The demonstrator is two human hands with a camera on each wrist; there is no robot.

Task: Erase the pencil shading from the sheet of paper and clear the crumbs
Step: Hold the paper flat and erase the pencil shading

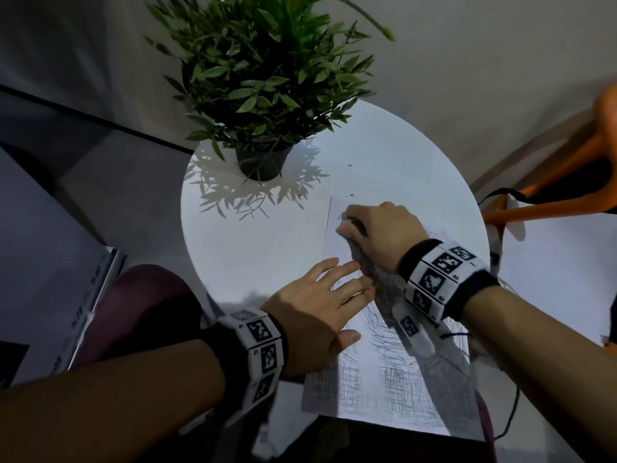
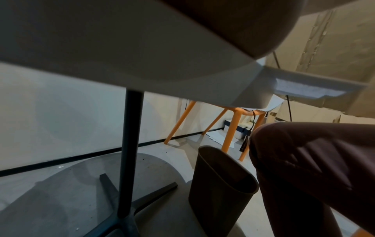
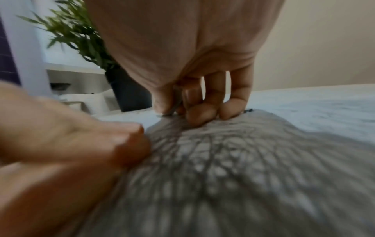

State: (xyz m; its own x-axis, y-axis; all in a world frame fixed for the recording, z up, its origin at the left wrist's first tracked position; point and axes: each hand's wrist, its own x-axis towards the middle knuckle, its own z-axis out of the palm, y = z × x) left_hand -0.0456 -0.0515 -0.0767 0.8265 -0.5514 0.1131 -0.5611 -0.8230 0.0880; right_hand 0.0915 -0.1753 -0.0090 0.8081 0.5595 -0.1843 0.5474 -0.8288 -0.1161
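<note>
A white sheet of paper [image 1: 377, 362] covered in grey pencil shading lies on the right front of the round white table [image 1: 253, 248], its near edge hanging over the rim. My right hand [image 1: 349, 225] is at the sheet's far left corner, fingers curled and pinching a small white eraser [image 1: 344, 227] down on the page. The right wrist view shows the eraser [image 3: 174, 105] between thumb and fingers, on the shaded paper [image 3: 223, 160]. My left hand [image 1: 337, 295] lies flat with fingers spread, pressing the sheet's left edge. Dark crumbs [image 1: 350, 195] lie just beyond the sheet.
A potted green plant [image 1: 263, 78] in a dark pot stands at the table's far left. An orange chair [image 1: 567, 175] is at the right. Under the table, a dark bin [image 2: 219, 184] stands by the black table leg [image 2: 129, 144] and my knee [image 2: 314, 168].
</note>
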